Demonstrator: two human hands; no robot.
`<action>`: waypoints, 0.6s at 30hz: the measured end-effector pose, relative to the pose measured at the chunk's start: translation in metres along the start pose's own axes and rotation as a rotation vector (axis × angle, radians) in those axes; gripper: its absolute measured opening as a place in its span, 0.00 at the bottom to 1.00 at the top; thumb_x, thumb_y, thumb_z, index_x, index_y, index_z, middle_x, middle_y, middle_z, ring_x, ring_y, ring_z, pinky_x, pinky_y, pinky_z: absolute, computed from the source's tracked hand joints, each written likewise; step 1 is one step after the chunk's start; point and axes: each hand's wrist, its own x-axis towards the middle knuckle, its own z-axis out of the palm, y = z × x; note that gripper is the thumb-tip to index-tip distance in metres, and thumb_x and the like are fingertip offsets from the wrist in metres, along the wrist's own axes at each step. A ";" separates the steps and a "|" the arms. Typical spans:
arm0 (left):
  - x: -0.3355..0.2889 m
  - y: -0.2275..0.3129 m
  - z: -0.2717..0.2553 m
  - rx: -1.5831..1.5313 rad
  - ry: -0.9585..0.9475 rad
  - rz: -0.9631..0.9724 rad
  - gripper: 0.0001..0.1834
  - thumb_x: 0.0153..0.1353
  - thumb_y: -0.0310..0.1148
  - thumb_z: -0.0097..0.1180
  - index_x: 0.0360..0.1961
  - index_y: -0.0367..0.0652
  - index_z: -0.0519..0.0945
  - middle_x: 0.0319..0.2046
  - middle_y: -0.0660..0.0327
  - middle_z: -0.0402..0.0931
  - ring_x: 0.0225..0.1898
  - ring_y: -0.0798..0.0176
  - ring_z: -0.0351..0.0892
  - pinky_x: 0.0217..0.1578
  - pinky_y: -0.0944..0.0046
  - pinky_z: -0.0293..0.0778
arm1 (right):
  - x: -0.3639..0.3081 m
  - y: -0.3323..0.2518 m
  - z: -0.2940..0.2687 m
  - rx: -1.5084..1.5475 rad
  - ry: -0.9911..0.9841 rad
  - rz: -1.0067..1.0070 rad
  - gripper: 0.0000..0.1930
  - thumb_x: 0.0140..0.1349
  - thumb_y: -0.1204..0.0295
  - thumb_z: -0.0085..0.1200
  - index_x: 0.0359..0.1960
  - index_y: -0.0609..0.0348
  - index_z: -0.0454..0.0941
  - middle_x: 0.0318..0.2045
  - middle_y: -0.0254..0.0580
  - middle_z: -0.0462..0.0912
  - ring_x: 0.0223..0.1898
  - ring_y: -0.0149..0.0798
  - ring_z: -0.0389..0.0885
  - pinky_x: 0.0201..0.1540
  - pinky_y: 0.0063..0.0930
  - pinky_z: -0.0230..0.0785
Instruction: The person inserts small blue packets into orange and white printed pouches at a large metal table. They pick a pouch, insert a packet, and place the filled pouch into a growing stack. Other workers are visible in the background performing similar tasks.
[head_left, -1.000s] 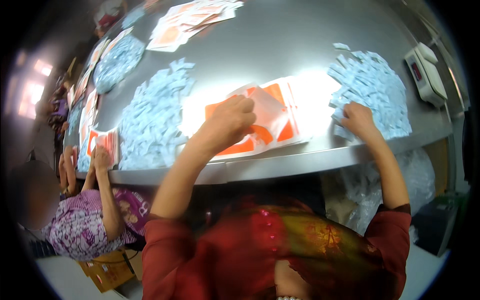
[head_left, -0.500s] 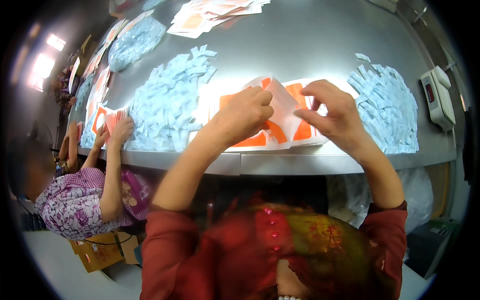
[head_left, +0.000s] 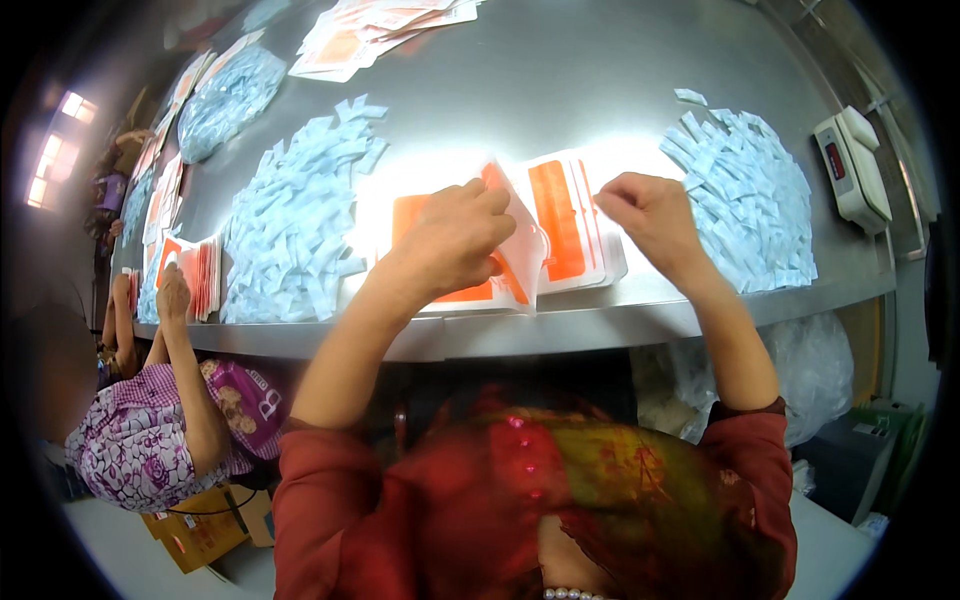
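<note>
While left grip [head_left: 458,240] pinches orange-white bag [head_left: 524,250], right grip [head_left: 657,222] curls nearby, full closure unclear.

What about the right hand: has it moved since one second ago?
Yes, left: against the white scale, the right hand has gone from the right blue pile to beside the orange-printed stack.

A white scale [head_left: 850,170] stands at right, clear plastic [head_left: 822,365] (crumpled) below, a cardboard box [head_left: 208,538] lower left.
</note>
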 end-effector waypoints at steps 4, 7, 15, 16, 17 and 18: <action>0.005 0.005 0.005 0.024 -0.035 -0.041 0.16 0.30 0.32 0.69 0.18 0.43 0.73 0.24 0.64 0.68 0.30 0.58 0.70 0.28 0.59 0.68 | 0.013 0.016 0.024 -0.352 -0.157 0.070 0.17 0.48 0.58 0.57 0.25 0.62 0.80 0.21 0.48 0.80 0.25 0.45 0.79 0.30 0.35 0.70; 0.009 0.005 0.015 0.008 0.001 -0.040 0.16 0.30 0.32 0.69 0.18 0.43 0.73 0.25 0.64 0.68 0.30 0.58 0.70 0.28 0.58 0.68 | 0.009 0.021 0.043 -0.374 -0.082 0.036 0.18 0.46 0.56 0.60 0.22 0.62 0.76 0.20 0.47 0.78 0.23 0.47 0.78 0.28 0.39 0.69; 0.017 0.009 0.056 -0.021 0.111 0.038 0.24 0.31 0.28 0.67 0.35 0.43 0.74 0.38 0.61 0.69 0.32 0.57 0.69 0.29 0.58 0.69 | -0.002 0.028 0.065 -0.381 0.076 -0.148 0.10 0.47 0.68 0.58 0.23 0.59 0.70 0.21 0.45 0.76 0.23 0.47 0.76 0.25 0.38 0.67; 0.013 0.009 0.054 -0.029 0.123 0.025 0.24 0.31 0.28 0.67 0.35 0.44 0.74 0.40 0.61 0.69 0.32 0.57 0.69 0.29 0.58 0.69 | -0.002 0.028 0.065 -0.357 0.101 -0.162 0.09 0.46 0.70 0.57 0.21 0.59 0.69 0.20 0.44 0.75 0.22 0.46 0.76 0.23 0.37 0.66; 0.010 0.010 0.051 -0.037 0.136 0.014 0.24 0.31 0.28 0.67 0.36 0.44 0.74 0.41 0.62 0.69 0.32 0.57 0.69 0.30 0.59 0.69 | -0.001 0.027 0.067 -0.333 0.127 -0.175 0.08 0.45 0.73 0.56 0.20 0.59 0.69 0.18 0.44 0.75 0.21 0.46 0.76 0.22 0.36 0.66; 0.010 0.011 0.050 -0.051 0.151 0.017 0.25 0.31 0.28 0.67 0.36 0.45 0.75 0.43 0.62 0.69 0.32 0.57 0.69 0.30 0.59 0.69 | -0.002 0.026 0.069 -0.334 0.139 -0.207 0.07 0.45 0.74 0.55 0.20 0.59 0.69 0.18 0.43 0.75 0.21 0.46 0.76 0.22 0.36 0.66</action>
